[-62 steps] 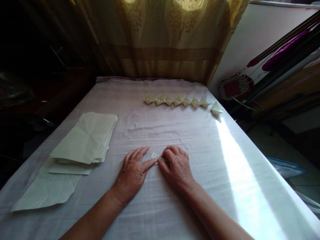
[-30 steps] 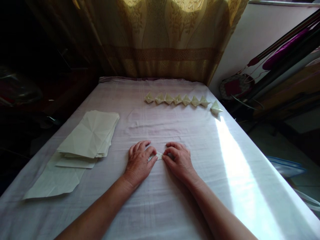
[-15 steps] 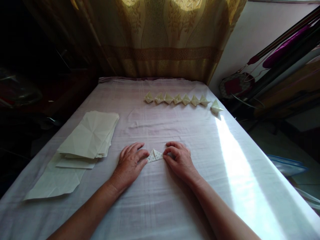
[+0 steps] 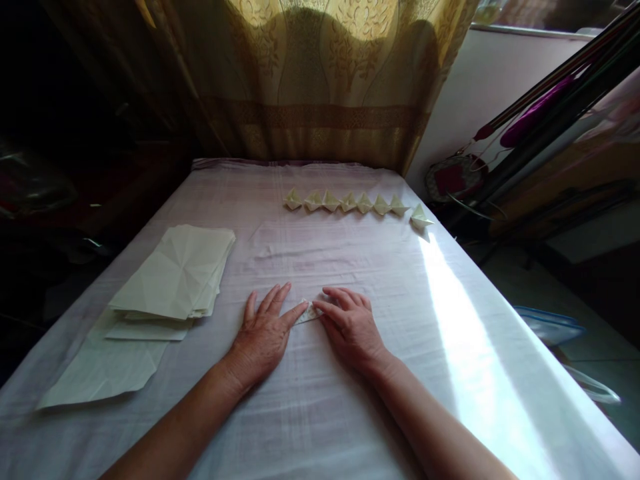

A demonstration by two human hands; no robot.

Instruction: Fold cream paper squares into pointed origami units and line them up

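Gold curtain [image 4: 320,80] of patterned fabric, hung across the far side of the room, sunlit in patches near the top. Before it, one tabletop [image 4: 285,413] under a pale lilac-white checked cloth, wrinkled near the middle, with a bright band of sun down its right side.

Item: small folded piece of white printed paper [image 4: 309,313], low and flat on the cloth, between two bare hands. Long axis roughly left to right, the right end slightly farther from the person; both ends partly covered.

Item: left hand [image 4: 263,333], palm down, fingers spread and unclosed, thumb laid on the paper's left part. The piece lies just to the right of that thumb.

Item: right hand [image 4: 353,327], index finger reaching over the paper's right part, the others loosely bent; whether its thumb pinches from below, I cannot tell. Neither hand is nearer; both touch the piece.

Item: stack of cream creased paper sheets [image 4: 175,273], well left of the left hand, partly over one larger loose pale sheet [image 4: 105,377].

Item: row of seven pale yellow-green folded paper boats [image 4: 347,203], toward the far edge; an eighth matching boat [image 4: 420,218] slightly apart at the row's right end.
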